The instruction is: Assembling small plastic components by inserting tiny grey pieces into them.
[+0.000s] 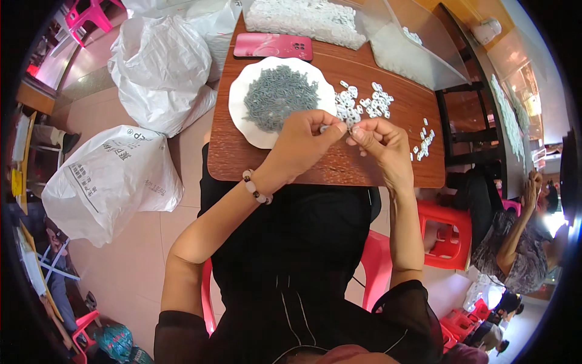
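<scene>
Over the front part of the brown wooden table [267,168], my two hands meet fingertip to fingertip. My left hand [306,141], with a beaded bracelet on its wrist, is closed in a pinch at thumb and forefinger. Opposite it, my right hand [383,144] pinches at the same spot. What sits between the fingertips is too small and covered to name. A white scalloped plate [239,115] heaped with small grey pieces [280,94] lies beside my left hand. Just beyond the fingers are loose piles of small white plastic parts [348,104].
A pink phone [273,47] lies behind the plate. Clear bins [418,57] and a heap of white parts [303,23] line the back. More white parts [425,142] lie at the right edge. White sacks [115,182] stand left; a red stool [445,233] and another person [515,242] are right.
</scene>
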Demonstrator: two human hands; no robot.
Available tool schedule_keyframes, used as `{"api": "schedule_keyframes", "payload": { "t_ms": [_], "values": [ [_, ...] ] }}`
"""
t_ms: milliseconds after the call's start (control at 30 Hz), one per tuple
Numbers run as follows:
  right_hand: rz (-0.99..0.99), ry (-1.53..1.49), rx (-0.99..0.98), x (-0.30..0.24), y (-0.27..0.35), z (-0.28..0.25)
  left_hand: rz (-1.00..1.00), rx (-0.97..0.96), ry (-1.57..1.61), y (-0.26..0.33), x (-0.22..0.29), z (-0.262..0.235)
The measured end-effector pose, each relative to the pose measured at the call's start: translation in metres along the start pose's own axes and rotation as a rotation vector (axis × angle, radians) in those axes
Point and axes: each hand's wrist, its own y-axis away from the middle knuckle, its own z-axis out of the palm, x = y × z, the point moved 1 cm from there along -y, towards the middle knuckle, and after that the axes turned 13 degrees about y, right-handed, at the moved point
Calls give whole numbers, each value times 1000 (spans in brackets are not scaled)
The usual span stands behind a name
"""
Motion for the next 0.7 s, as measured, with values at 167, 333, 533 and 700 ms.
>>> {"api": "schedule_keyframes", "payload": {
  "t_ms": [167, 333, 533, 700],
  "values": [
    [49, -139, 89, 13, 30, -7, -193, -71, 104, 11, -12, 17],
    [90, -167, 105, 23, 40, -15, -264, -86, 126, 14, -16, 22],
    [90, -101, 84, 22, 44, -12, -94, -109, -35, 14, -22, 23],
    [77, -52, 146, 11, 46, -8, 15, -84, -119, 12, -24, 21]
  ]
}}
